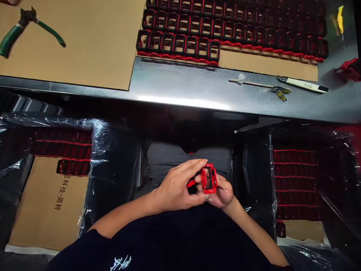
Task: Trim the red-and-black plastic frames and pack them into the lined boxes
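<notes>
L hand [179,186] & R hand [224,192], fingers grasping red frame [209,180] btwn them, ctr. Plastic-lined bin [97,150] at 8 o'clock: red-black frames [73,166] on cardboard; bin [273,180] at 4: rows of same.

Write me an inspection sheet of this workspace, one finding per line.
Surface: metal table, cardboard sheet at left
Job's things: red-and-black frame held above the lap; rows of similar frames on cardboard on the table
Clutter: green-handled pliers, thin stick, small yellow-handled tool, white-handled tool marked A55, yellow item at far right
Hands: left hand and right hand both grip the held frame
Cables: nothing seen
Surroundings: plastic-lined left bin and right bin, both holding rows of dark red pieces on cardboard
</notes>
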### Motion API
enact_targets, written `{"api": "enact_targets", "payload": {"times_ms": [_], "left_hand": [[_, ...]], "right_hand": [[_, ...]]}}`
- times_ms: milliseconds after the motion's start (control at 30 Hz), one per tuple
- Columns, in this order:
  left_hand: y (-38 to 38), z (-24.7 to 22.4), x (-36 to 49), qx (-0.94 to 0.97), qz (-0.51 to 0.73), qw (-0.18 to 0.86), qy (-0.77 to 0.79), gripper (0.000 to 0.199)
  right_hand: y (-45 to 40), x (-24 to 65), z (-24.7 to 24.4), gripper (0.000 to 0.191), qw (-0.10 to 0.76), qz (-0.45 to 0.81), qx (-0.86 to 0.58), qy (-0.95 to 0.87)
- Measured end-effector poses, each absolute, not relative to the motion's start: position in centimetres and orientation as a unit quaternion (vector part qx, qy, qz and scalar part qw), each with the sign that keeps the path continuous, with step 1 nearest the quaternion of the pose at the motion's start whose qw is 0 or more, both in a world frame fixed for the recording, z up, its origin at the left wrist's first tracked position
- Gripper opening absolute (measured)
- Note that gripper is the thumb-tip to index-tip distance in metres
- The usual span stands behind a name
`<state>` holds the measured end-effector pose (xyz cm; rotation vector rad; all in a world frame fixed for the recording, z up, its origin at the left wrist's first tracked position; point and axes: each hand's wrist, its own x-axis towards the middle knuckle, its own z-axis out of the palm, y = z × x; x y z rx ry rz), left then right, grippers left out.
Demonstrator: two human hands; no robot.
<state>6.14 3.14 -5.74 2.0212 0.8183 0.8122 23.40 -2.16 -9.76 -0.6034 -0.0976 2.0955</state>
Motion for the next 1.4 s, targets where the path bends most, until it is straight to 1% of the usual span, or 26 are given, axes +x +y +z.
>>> {"api": "enact_targets", "payload": {"times_ms": [300,433,467,533,600,633,767,867,900,933,967,1000,1033,1067,1100,1133,1167,1200,1233,1300,1400], "left_hand": [[2.9,-5.2,6.2,0.809,0.322,0.347,0.348,0.071],[3.1,-4.9,6.0,0.813,0.294,0.339,0.370,0.068],[3.1,-4.8,5.9,0.815,0.286,0.337,0.374,0.067],[3.2,-4.8,5.8,0.817,0.270,0.338,0.381,0.067],[3.3,-5.1,5.7,0.815,0.265,0.352,0.377,0.069],[3.2,-5.3,5.7,0.812,0.270,0.361,0.371,0.071],[3.0,-6.9,5.8,0.776,0.322,0.401,0.366,0.080],[3.0,-7.7,5.5,0.730,0.347,0.435,0.397,0.081],[3.1,-7.8,5.2,0.717,0.355,0.447,0.401,0.079],[3.1,-7.8,4.9,0.705,0.363,0.457,0.402,0.077],[3.1,-7.9,4.5,0.696,0.370,0.465,0.402,0.075],[3.1,-7.9,4.1,0.688,0.377,0.471,0.403,0.075],[3.0,-7.9,3.7,0.679,0.383,0.476,0.408,0.075],[2.9,-8.0,3.4,0.668,0.388,0.481,0.415,0.075],[2.7,-8.0,3.1,0.654,0.391,0.491,0.423,0.076],[2.5,-8.1,2.9,0.636,0.391,0.505,0.433,0.077],[2.3,-8.2,2.8,0.619,0.385,0.523,0.441,0.076],[2.2,-8.2,2.8,0.603,0.376,0.542,0.448,0.073],[2.1,-8.3,2.8,0.592,0.365,0.559,0.452,0.071],[2.0,-8.4,3.0,0.584,0.346,0.578,0.454,0.065],[2.2,-8.3,3.4,0.585,0.344,0.577,0.454,0.064]], "right_hand": [[-2.2,23.3,-10.4,0.037,0.446,0.843,-0.292,-0.070],[-1.7,23.5,-10.0,0.050,0.459,0.827,-0.311,-0.092],[-1.6,23.6,-9.9,0.049,0.462,0.818,-0.328,-0.100],[-1.4,23.8,-9.5,0.038,0.459,0.799,-0.371,-0.113],[-1.2,23.9,-9.0,0.027,0.446,0.787,-0.409,-0.124],[-1.0,23.8,-8.8,0.026,0.440,0.782,-0.421,-0.130],[-0.3,23.0,-8.3,0.030,0.436,0.769,-0.435,-0.173],[1.0,23.1,-7.5,0.037,0.381,0.760,-0.445,-0.282],[1.8,23.6,-7.0,0.037,0.359,0.736,-0.462,-0.340],[2.8,24.6,-6.2,0.036,0.352,0.683,-0.495,-0.405],[4.0,25.9,-5.2,0.033,0.359,0.602,-0.538,-0.469],[5.3,27.6,-4.2,0.032,0.386,0.476,-0.597,-0.518],[6.8,29.5,-3.1,0.033,0.422,0.313,-0.648,-0.551],[8.4,31.7,-2.2,0.035,0.438,0.156,-0.688,-0.557],[9.9,33.9,-1.4,0.042,0.433,0.025,-0.725,-0.535],[11.3,36.0,-0.8,0.049,0.393,-0.051,-0.758,-0.518],[12.5,37.9,-0.6,0.057,0.348,-0.089,-0.784,-0.506],[13.6,39.5,-0.6,0.062,0.329,-0.087,-0.793,-0.505],[14.4,40.7,-0.9,0.062,0.313,-0.080,-0.797,-0.510],[15.4,42.1,-1.9,0.054,0.294,-0.066,-0.799,-0.520],[15.6,42.5,-3.4,0.049,0.300,-0.085,-0.793,-0.523]]}}
